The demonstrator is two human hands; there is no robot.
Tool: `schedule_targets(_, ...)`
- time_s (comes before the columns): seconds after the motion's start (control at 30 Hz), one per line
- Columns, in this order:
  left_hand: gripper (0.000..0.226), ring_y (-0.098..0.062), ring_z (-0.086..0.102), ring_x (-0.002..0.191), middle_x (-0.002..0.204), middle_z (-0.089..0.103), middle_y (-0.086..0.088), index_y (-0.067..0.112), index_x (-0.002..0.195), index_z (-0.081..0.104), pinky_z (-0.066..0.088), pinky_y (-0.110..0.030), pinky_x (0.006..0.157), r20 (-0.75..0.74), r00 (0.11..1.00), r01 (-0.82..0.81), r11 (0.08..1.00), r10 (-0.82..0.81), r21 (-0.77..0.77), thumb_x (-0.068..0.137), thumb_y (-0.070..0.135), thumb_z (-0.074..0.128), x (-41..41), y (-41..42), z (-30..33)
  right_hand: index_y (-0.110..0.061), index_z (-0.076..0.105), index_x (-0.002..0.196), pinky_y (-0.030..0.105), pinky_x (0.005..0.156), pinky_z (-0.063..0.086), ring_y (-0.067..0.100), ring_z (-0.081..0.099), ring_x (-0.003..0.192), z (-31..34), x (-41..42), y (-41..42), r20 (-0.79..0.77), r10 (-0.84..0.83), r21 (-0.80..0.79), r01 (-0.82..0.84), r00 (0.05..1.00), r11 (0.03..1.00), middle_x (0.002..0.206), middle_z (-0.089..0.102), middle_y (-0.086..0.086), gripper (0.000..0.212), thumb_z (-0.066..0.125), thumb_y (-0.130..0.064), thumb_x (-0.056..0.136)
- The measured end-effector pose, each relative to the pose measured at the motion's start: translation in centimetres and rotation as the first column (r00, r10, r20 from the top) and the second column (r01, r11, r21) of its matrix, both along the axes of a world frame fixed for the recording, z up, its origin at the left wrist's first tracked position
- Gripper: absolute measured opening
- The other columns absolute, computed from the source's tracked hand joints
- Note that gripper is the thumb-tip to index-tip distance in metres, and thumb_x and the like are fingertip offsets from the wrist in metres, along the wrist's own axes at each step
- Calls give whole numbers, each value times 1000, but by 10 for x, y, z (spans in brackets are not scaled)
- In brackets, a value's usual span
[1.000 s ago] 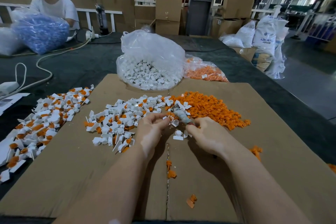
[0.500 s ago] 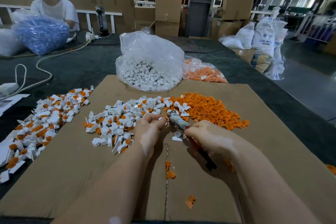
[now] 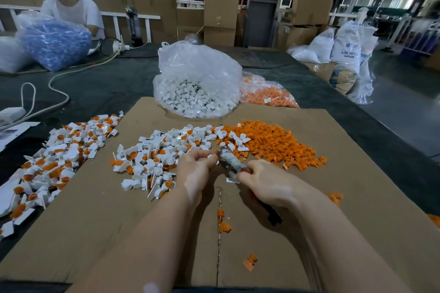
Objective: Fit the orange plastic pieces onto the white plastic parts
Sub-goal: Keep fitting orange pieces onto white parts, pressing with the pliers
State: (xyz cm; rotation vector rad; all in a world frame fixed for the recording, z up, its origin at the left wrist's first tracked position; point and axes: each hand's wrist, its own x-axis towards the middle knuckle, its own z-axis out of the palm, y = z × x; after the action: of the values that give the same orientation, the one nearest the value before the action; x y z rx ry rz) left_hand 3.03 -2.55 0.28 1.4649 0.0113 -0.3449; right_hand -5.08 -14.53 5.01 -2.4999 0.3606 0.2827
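Observation:
My left hand (image 3: 196, 169) pinches a small white plastic part (image 3: 212, 156) at its fingertips. My right hand (image 3: 266, 183) grips a taped hand tool (image 3: 229, 160) whose metal tip points at that part; its dark handle end (image 3: 273, 215) sticks out below the palm. A pile of loose orange pieces (image 3: 269, 143) lies on the cardboard (image 3: 119, 233) just beyond my right hand. White parts, some with orange fitted, lie in a heap (image 3: 154, 154) to the left of my left hand.
A second heap of fitted white-and-orange parts (image 3: 52, 164) lies at the left cardboard edge. Behind stand a clear bag of white parts (image 3: 197, 83) and a bag of orange pieces (image 3: 266, 95). A few stray orange pieces (image 3: 222, 221) lie near me. A person sits far left.
My right hand has drawn back toward me and lifted the tool, its tip now at the part in my left fingers. My left hand has stayed nearly still.

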Motion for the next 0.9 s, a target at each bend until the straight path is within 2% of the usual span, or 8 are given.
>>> schedule_targets(0.13,10,-18,64,73,92,67,-19,2,98,62,48,-21,56,8,1000,10,1000,-10,5,89,3,57,-2,1,2,-18,43,92,23,51,27,9,40,63,-6,0,3,29,-14,-32,15,999,999,77,42,-4,16,40,-32,97)
schedule_targets(0.27,14,-24,65,83,95,66,-20,1,101,62,52,-25,66,31,999,13,1000,-14,21,89,3,56,-3,1,2,-19,48,97,24,55,31,9,44,66,-11,0,5,76,-52,-34,55,996,998,79,45,-5,22,44,-41,95)
schedule_targets(0.43,10,-19,66,79,85,67,-12,4,98,62,54,-24,67,40,999,4,999,-2,-36,91,5,55,-3,4,-1,-22,48,78,23,55,30,10,46,68,-21,-8,-2,208,-140,24,138,968,990,80,48,-4,37,53,-58,84)
schedule_targets(0.53,12,-13,63,70,80,66,-8,5,97,62,53,-19,59,168,986,3,998,-15,69,93,5,52,-3,3,-9,-20,52,93,23,59,36,11,47,80,-27,-9,-5,276,-169,-37,187,946,982,88,48,-6,43,57,-61,79)
schedule_targets(0.63,18,-10,61,66,74,66,-2,7,100,65,51,-22,63,243,969,9,990,-43,143,93,4,49,-2,1,-15,-21,51,99,27,69,40,13,45,87,-28,-10,-8,340,-183,-108,231,923,967,90,46,-6,41,57,-57,81)
schedule_targets(0.73,18,-17,65,81,83,68,-2,18,97,66,53,-31,78,245,968,12,984,-57,178,94,9,50,-1,2,-18,-20,52,100,30,73,42,15,47,89,-27,-10,-14,301,-170,-92,206,938,974,93,47,-4,41,56,-57,81)
schedule_targets(0.8,15,-17,64,90,90,68,-1,24,95,64,52,-34,85,264,962,14,976,-72,216,91,14,54,-1,3,-20,-21,52,99,29,70,41,15,48,87,-28,-10,-15,300,-157,-148,209,941,967,91,48,-5,42,57,-58,80)
schedule_targets(0.9,15,-10,62,88,89,65,4,21,102,64,50,-22,81,313,947,-9,970,-70,244,90,15,58,0,3,-24,-21,52,103,31,75,44,17,50,92,-32,-7,-15,363,-196,-240,295,911,925,97,53,-2,44,57,-58,80)
